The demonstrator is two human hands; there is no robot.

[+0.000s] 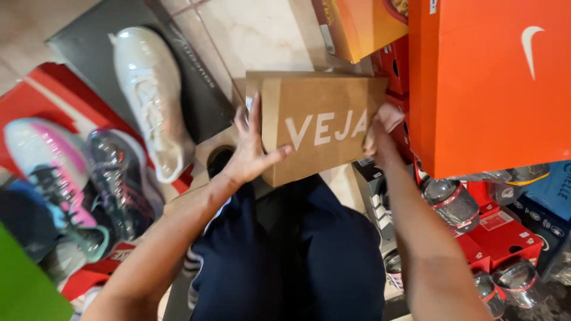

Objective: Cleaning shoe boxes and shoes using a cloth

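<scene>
Pale tiled floor (256,35) shows between heaps of shoes and boxes, and the person sits low among them, dark trousers (297,255) filling the bottom of the view. Held out over the knees is a brown cardboard shoebox (321,128), turned so its long printed side faces up, white lettering across it. It hangs between both hands, clear of the floor.

The left hand (250,148) presses flat against the box's left end, fingers spread upward and thumb hooked over the near face. The right hand (377,134) grips the opposite end, fingers curled round the edge; part of it is hidden behind the box, so how far they wrap I cannot tell.

Just beyond the right hand a big orange shoebox (476,89) stands tall, with a smaller orange carton (357,27) behind the brown one. Below the orange box lie red boxes (502,235) and several clear plastic bottles (455,202) with red bands, packed close together.

On the other side, well apart from the left hand, a white shoe (148,95) rests on a dark grey box lid (89,47). Nearer the person sit a pink-and-white sneaker (50,160) and a translucent glittery one (116,178), side by side over a red box (35,95). A green edge (24,285) cuts across the bottom left corner.
</scene>
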